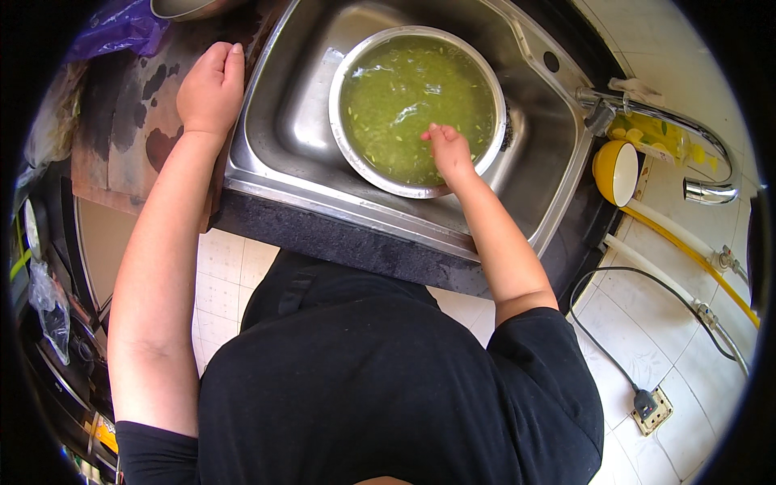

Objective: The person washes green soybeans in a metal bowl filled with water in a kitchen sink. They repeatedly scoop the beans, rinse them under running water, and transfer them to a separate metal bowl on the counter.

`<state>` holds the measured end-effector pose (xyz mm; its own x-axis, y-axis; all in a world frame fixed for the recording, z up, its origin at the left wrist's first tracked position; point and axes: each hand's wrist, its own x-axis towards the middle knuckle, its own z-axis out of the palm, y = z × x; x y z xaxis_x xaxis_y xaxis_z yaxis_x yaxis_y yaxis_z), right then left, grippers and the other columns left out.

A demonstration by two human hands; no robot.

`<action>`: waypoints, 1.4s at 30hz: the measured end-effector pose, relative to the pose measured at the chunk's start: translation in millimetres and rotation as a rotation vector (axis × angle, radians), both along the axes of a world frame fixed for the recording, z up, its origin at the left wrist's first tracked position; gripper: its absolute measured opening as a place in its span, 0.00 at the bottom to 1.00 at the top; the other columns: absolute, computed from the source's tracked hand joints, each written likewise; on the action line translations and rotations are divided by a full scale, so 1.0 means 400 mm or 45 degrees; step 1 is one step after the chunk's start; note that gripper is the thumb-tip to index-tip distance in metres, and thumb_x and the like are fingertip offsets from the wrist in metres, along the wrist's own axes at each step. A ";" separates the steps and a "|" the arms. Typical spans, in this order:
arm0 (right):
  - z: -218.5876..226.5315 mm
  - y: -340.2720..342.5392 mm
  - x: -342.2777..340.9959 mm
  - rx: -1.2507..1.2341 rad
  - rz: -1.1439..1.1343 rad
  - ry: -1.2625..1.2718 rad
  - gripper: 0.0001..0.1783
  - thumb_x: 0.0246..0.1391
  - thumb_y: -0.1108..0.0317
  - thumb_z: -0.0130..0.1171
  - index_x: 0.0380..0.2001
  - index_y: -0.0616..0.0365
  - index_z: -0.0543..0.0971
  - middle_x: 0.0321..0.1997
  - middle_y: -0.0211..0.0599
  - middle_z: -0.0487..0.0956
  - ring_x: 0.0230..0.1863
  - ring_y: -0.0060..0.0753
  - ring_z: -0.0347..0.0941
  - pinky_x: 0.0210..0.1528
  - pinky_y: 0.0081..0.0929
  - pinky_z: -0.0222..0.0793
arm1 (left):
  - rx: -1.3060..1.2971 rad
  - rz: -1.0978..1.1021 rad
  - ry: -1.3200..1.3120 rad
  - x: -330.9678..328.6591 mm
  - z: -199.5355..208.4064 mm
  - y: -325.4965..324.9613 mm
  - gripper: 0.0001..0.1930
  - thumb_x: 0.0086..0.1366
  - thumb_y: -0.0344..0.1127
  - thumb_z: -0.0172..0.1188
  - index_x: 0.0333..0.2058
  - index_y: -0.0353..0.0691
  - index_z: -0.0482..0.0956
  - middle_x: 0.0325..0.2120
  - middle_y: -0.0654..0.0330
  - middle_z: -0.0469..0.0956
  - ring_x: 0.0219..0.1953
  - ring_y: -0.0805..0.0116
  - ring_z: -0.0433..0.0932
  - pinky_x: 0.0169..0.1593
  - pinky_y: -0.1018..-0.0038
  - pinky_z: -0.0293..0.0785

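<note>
A round steel basin sits in the metal sink, full of water with many small green grains, probably mung beans, and pale bits floating on top. Over its near right part is my right hand, fingers curled together close to the water; whatever they may hold is too small to make out. My left hand is closed in a fist at the right edge of the stained wooden board, left of the sink, and nothing shows in it.
The sink has a dark stone front edge. At the right are a curved faucet, a yellow bowl with a white inside, hoses and a plugged-in cable. A purple bag and a metal bowl stand far left.
</note>
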<state>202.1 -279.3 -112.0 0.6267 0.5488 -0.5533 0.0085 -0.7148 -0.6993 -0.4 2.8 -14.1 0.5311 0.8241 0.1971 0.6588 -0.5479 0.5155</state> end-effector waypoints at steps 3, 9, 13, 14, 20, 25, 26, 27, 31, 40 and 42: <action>0.032 0.034 0.011 -0.105 0.160 -0.278 0.17 0.52 0.58 0.43 0.23 0.59 0.75 0.22 0.42 0.73 0.27 0.43 0.70 0.32 0.35 0.63 | 0.001 0.005 0.004 0.000 0.004 -0.003 0.14 0.60 0.47 0.44 0.29 0.46 0.73 0.26 0.57 0.74 0.30 0.55 0.72 0.30 0.66 0.67; 0.056 0.173 0.023 0.050 0.562 -1.008 0.12 0.47 0.63 0.46 0.24 0.59 0.75 0.33 0.46 0.74 0.36 0.49 0.70 0.40 0.40 0.64 | 0.020 0.004 -0.005 0.002 0.002 -0.003 0.14 0.60 0.47 0.44 0.28 0.45 0.72 0.25 0.57 0.74 0.30 0.54 0.72 0.30 0.65 0.67; 0.049 0.276 -0.005 -0.101 0.596 -0.933 0.10 0.48 0.66 0.45 0.28 0.60 0.73 0.34 0.47 0.73 0.38 0.48 0.70 0.40 0.40 0.65 | 0.004 -0.002 0.000 0.002 0.003 -0.003 0.13 0.60 0.46 0.45 0.27 0.45 0.72 0.25 0.57 0.74 0.30 0.54 0.72 0.30 0.64 0.66; 0.044 0.294 -0.017 -0.126 0.612 -0.934 0.10 0.48 0.67 0.45 0.29 0.60 0.73 0.34 0.48 0.73 0.39 0.47 0.70 0.40 0.39 0.66 | 0.004 -0.002 -0.008 0.002 0.002 -0.004 0.13 0.60 0.46 0.45 0.27 0.45 0.72 0.25 0.57 0.74 0.30 0.54 0.72 0.30 0.65 0.66; -0.007 0.342 -0.050 -0.091 0.682 -0.810 0.10 0.49 0.67 0.44 0.31 0.59 0.72 0.35 0.51 0.74 0.39 0.48 0.71 0.41 0.38 0.66 | -0.006 -0.007 -0.016 0.006 0.014 -0.007 0.13 0.60 0.45 0.45 0.26 0.44 0.72 0.25 0.58 0.74 0.30 0.55 0.72 0.30 0.65 0.66; -0.019 0.317 -0.032 -0.034 0.664 -0.750 0.12 0.52 0.64 0.43 0.26 0.57 0.74 0.29 0.50 0.75 0.32 0.53 0.71 0.36 0.42 0.67 | 0.023 -0.022 -0.026 0.002 0.008 -0.006 0.13 0.61 0.46 0.45 0.29 0.43 0.72 0.23 0.55 0.73 0.27 0.56 0.72 0.29 0.70 0.66; -0.018 0.307 -0.027 -0.070 0.659 -0.696 0.13 0.52 0.63 0.43 0.26 0.58 0.74 0.29 0.50 0.75 0.32 0.53 0.71 0.36 0.42 0.66 | 0.019 -0.014 -0.019 0.002 0.009 -0.006 0.13 0.60 0.45 0.45 0.28 0.43 0.72 0.24 0.57 0.73 0.28 0.56 0.72 0.30 0.68 0.66; -0.017 0.297 -0.020 -0.107 0.653 -0.643 0.14 0.53 0.61 0.43 0.25 0.58 0.74 0.29 0.51 0.75 0.32 0.52 0.71 0.36 0.42 0.66 | 0.014 -0.007 -0.014 0.002 0.009 -0.006 0.13 0.60 0.45 0.45 0.27 0.43 0.72 0.24 0.58 0.74 0.29 0.56 0.72 0.30 0.67 0.66; 0.002 0.235 0.001 -0.115 0.623 -0.546 0.16 0.54 0.58 0.44 0.33 0.57 0.75 0.32 0.50 0.75 0.33 0.52 0.71 0.37 0.38 0.66 | 0.013 0.006 0.001 0.001 0.015 -0.009 0.13 0.59 0.45 0.45 0.26 0.44 0.72 0.26 0.59 0.74 0.30 0.56 0.72 0.30 0.65 0.67; -0.003 0.121 0.005 0.042 0.254 0.066 0.16 0.54 0.63 0.45 0.44 0.54 0.73 0.24 0.37 0.77 0.26 0.27 0.73 0.34 0.24 0.67 | 0.010 0.017 0.026 -0.001 0.004 -0.001 0.13 0.59 0.46 0.45 0.26 0.46 0.72 0.24 0.59 0.74 0.29 0.55 0.73 0.30 0.64 0.67; 0.048 0.117 0.000 -0.082 0.380 0.043 0.16 0.54 0.62 0.46 0.45 0.51 0.73 0.22 0.35 0.77 0.25 0.25 0.72 0.34 0.23 0.67 | 0.020 0.005 0.011 -0.001 0.002 -0.001 0.13 0.59 0.47 0.45 0.26 0.46 0.72 0.24 0.58 0.74 0.29 0.55 0.73 0.30 0.64 0.67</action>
<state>202.1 -232.3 -92.7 0.4238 0.6690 -0.6106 0.2021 -0.7269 -0.6563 -0.9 2.6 -13.3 0.5295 0.8230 0.2058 0.6654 -0.5534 0.5010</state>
